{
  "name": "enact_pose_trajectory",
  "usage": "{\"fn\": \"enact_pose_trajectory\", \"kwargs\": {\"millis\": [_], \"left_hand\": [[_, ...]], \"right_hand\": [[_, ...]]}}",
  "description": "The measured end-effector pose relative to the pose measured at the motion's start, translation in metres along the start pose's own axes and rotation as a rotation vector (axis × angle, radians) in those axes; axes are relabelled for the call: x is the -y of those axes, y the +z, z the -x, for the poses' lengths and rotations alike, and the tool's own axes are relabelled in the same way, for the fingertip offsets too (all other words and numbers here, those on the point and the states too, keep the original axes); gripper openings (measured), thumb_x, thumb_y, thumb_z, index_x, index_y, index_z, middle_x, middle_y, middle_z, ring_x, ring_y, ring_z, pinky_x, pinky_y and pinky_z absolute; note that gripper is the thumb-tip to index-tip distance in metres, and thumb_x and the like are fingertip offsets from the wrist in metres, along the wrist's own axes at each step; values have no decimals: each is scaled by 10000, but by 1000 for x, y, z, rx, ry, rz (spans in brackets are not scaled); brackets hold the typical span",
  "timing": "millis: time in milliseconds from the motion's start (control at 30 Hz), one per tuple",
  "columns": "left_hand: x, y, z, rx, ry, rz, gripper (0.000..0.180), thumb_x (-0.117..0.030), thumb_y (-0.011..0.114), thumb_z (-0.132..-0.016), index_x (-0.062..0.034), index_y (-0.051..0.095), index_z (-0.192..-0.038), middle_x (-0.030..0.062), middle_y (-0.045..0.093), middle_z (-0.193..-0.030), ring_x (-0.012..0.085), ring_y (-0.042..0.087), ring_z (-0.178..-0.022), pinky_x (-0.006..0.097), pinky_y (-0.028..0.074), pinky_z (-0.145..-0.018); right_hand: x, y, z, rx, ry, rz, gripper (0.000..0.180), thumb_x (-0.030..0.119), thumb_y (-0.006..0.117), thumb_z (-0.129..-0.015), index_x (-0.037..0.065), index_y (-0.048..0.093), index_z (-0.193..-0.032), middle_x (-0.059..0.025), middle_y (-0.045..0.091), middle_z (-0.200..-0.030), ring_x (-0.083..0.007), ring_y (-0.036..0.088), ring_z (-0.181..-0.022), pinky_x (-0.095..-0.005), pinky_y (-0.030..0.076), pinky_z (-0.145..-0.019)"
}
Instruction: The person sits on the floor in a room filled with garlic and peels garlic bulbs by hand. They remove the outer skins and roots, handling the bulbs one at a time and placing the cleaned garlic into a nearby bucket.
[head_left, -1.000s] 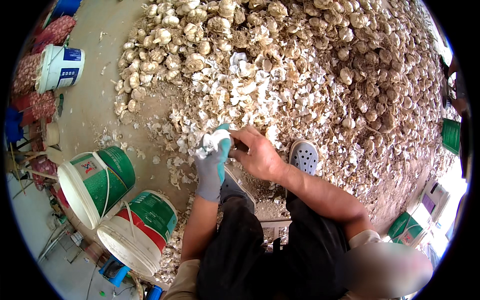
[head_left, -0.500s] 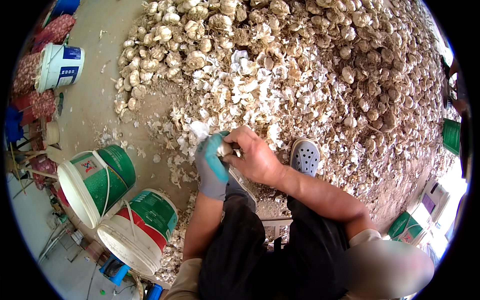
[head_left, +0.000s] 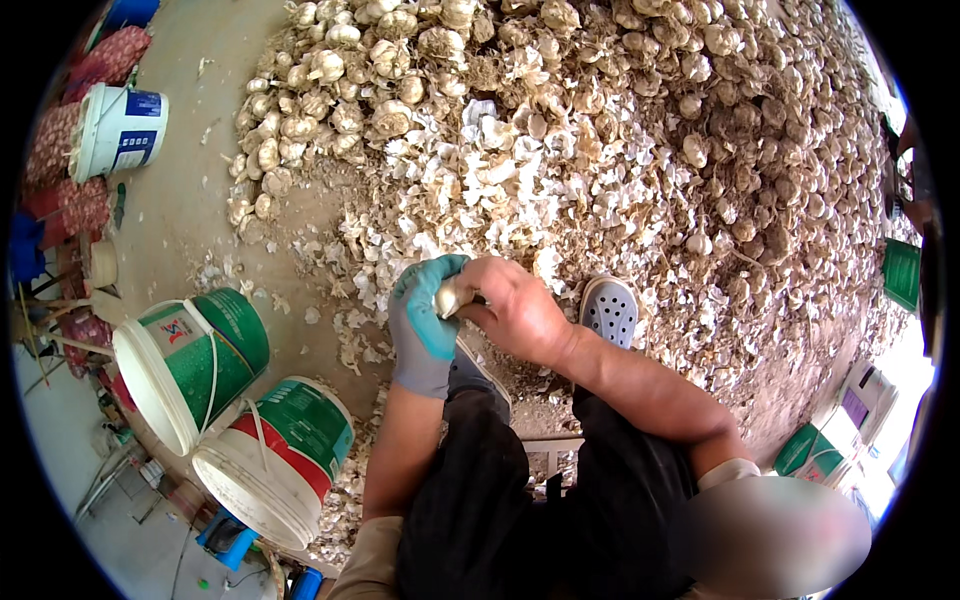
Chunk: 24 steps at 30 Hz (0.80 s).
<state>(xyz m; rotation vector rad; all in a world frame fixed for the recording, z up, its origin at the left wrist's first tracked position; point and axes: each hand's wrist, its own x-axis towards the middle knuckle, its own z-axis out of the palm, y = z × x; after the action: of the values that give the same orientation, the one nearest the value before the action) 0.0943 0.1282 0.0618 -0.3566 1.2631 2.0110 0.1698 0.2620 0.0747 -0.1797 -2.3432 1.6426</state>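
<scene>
My left hand (head_left: 424, 318), in a grey and teal work glove, is closed around a pale garlic bulb (head_left: 450, 297). From the right, my bare right hand (head_left: 513, 310) meets it, thumb and fingers pinched at the bulb's side. Part of the bulb lies hidden behind the fingers, and whether a small tool sits in the right hand cannot be made out. Beyond both hands spreads a layer of white, papery garlic skins (head_left: 520, 180).
A large heap of unpeeled garlic bulbs (head_left: 780, 130) fills the far side and right. Two green and white buckets (head_left: 235, 340) (head_left: 310, 425) stand at my left, a white and blue bucket (head_left: 140, 130) farther off. My grey clog (head_left: 610, 312) rests among the skins.
The loose white skin that stuck out above my left glove is gone from there. My left hand has opened up slightly toward view, showing more of the bulb.
</scene>
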Motion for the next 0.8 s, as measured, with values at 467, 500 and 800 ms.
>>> {"fn": "enact_pose_trajectory", "kwargs": {"millis": [467,500,800], "left_hand": [[8,-10,1,252,-160,310,271,-190,588,-927,6,622,-1111,70,657,-981,159,631,-886,271,524,-751],[6,-7,-3,221,-164,335,248,-198,575,-936,-2,628,-1079,78,658,-970,172,633,-888,291,530,-764],[2,17,-4,98,53,92,552,-466,439,-996,-4,533,-1284,150,603,-1256,278,594,-1135,425,469,-996]], "right_hand": [[8,-14,-8,-97,-142,183,498,74,811,-674,83,585,-1118,-69,640,-926,-261,624,-885,-365,505,-787],[9,-15,-7,-87,-70,235,500,103,818,-685,73,580,-1124,-77,642,-924,-264,629,-892,-364,509,-788],[18,-8,-2,65,411,-133,544,267,789,-787,-7,544,-1188,-241,608,-1120,-375,640,-985,-406,535,-826]]}}
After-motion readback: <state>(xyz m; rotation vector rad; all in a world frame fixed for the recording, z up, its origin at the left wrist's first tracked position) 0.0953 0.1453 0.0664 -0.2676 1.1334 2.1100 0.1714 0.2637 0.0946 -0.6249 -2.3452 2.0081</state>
